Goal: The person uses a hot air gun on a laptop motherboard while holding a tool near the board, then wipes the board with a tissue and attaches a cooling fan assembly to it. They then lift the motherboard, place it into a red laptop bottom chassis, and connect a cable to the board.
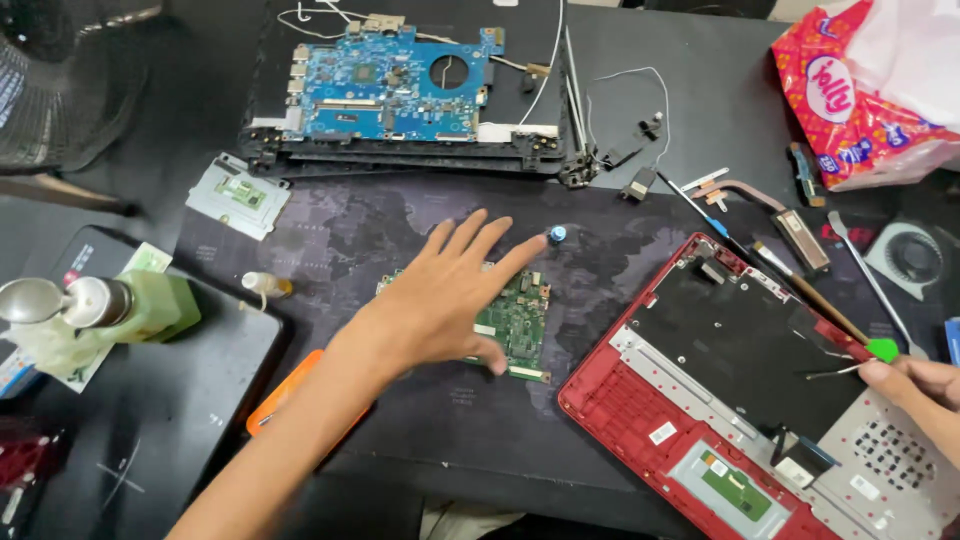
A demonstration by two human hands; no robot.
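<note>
Reaching with fingers spread, left hand (pixel 445 300) covers a green circuit board (pixel 515 320) mid-mat; right hand (pixel 915 385), cut off at the frame's edge, pinches a thin tool (pixel 835 373) over the red laptop shell (pixel 620 400)

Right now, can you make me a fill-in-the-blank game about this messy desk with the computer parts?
The left hand is spread over a small ____ circuit board.
The open laptop shell by the right hand is ____.
The big circuit board at the far edge of the desk is ____.
The right hand holds a thin tool with a ____ handle tip.

Missing words: green, red, blue, green
</note>
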